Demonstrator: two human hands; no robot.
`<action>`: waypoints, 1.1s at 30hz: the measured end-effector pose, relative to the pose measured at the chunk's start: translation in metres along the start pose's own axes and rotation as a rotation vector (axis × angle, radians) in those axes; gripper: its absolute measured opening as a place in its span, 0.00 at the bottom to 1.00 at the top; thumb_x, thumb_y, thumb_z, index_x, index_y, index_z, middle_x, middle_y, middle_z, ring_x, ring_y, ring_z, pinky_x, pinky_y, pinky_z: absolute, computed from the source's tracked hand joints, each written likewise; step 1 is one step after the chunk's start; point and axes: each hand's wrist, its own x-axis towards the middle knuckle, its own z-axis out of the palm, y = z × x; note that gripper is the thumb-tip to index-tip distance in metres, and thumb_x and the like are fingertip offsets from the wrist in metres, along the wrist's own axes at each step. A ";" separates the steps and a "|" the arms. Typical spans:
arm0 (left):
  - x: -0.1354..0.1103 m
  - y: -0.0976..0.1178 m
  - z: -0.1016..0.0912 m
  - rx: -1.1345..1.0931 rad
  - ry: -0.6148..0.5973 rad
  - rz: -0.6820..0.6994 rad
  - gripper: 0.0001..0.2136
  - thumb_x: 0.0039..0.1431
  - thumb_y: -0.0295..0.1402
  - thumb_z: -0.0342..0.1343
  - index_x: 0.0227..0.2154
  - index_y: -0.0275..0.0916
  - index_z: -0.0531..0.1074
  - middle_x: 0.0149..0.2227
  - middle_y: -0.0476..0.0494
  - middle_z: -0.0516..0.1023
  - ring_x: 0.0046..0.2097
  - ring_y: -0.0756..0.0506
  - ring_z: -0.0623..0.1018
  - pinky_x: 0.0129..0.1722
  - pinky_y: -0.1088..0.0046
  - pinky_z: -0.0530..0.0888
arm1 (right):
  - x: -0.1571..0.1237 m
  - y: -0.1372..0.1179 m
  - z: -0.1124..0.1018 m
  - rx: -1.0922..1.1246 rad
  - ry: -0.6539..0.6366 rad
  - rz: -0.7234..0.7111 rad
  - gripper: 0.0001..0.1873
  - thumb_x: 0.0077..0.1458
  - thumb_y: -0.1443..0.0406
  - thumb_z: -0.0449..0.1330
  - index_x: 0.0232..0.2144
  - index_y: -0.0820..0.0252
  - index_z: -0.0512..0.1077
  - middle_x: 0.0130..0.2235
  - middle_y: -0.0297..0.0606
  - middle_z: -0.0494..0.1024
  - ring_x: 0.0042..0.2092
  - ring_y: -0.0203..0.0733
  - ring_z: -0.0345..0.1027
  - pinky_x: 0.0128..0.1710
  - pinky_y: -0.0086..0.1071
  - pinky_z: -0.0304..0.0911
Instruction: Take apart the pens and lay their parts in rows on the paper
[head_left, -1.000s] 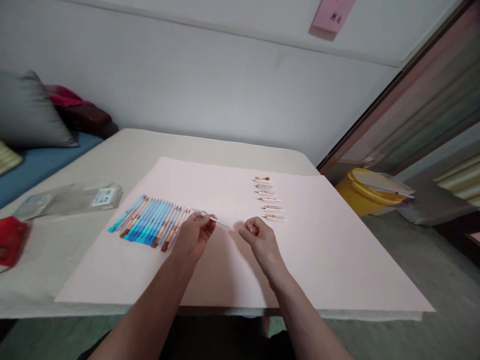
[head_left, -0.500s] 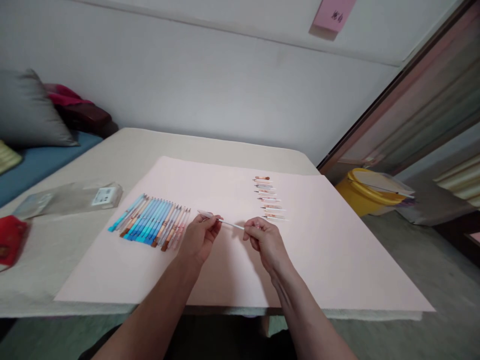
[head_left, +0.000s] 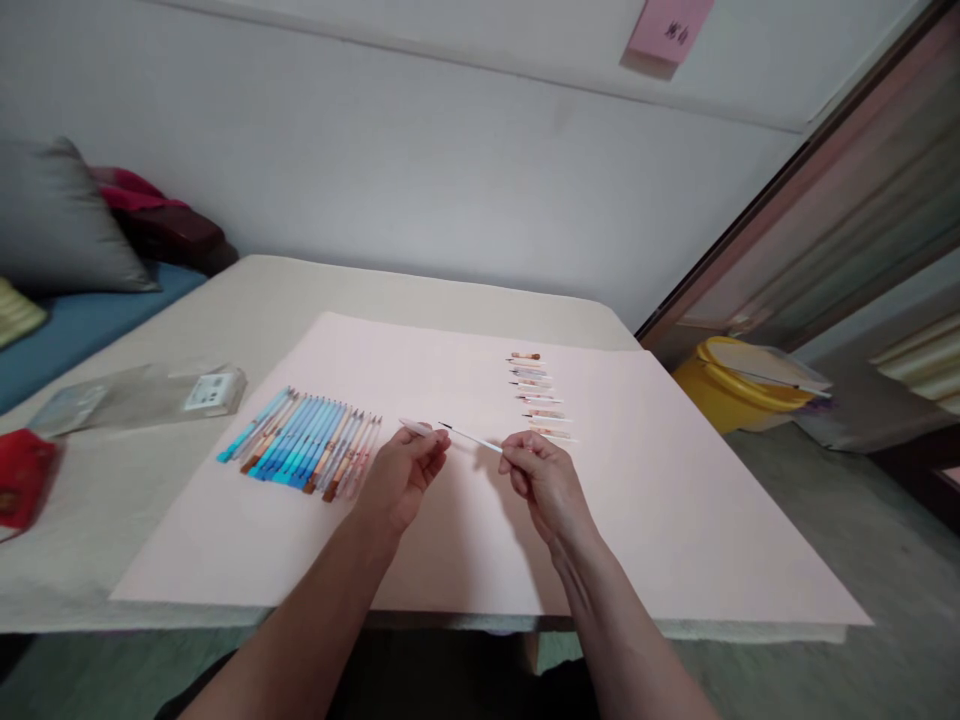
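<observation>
My left hand [head_left: 407, 465] is closed on a pale pen barrel [head_left: 415, 427], whose tapered end sticks out past the fingers to the left. Pinched in my right hand [head_left: 541, 470] is a thin white pen refill [head_left: 475, 440], its dark tip pointing left at the fingers of my left hand. A small gap separates refill and barrel. Left of my left hand lies a neat row of pens [head_left: 300, 440] in blue, brown, orange and pink. Beyond my right hand, several slim pen parts with thin dark tips [head_left: 541, 400] lie in a column.
A pale pink sheet [head_left: 675, 530] covers much of the cloth-covered table [head_left: 420, 280]. To the left lie a clear plastic bag [head_left: 150, 400] with a label and a red pouch [head_left: 26, 480]. A yellow bucket [head_left: 720, 385] stands on the floor at right.
My right hand has drawn the refill to the right, and its dark tip now shows outside the barrel. My left hand has stayed nearly in place with the barrel.
</observation>
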 end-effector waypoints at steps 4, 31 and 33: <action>-0.005 -0.011 0.005 0.115 -0.039 -0.066 0.06 0.47 0.23 0.60 0.31 0.35 0.72 0.37 0.43 0.76 0.32 0.54 0.73 0.28 0.82 0.70 | -0.003 0.003 0.008 -0.061 -0.027 -0.021 0.03 0.43 0.67 0.59 0.24 0.61 0.68 0.20 0.29 0.71 0.16 0.26 0.46 0.16 0.26 0.38; -0.011 -0.021 0.010 0.069 0.006 -0.074 0.05 0.46 0.29 0.60 0.26 0.34 0.70 0.26 0.46 0.74 0.27 0.53 0.74 0.27 0.78 0.72 | -0.001 0.007 0.008 -0.358 -0.168 0.016 0.03 0.42 0.66 0.58 0.23 0.60 0.72 0.18 0.28 0.67 0.19 0.29 0.48 0.19 0.26 0.43; -0.009 -0.021 0.008 0.080 0.027 -0.076 0.05 0.45 0.28 0.60 0.26 0.35 0.70 0.26 0.47 0.74 0.26 0.53 0.73 0.26 0.79 0.71 | -0.001 0.006 0.006 -0.329 -0.166 0.056 0.07 0.43 0.64 0.59 0.27 0.60 0.74 0.18 0.27 0.64 0.19 0.29 0.49 0.19 0.26 0.42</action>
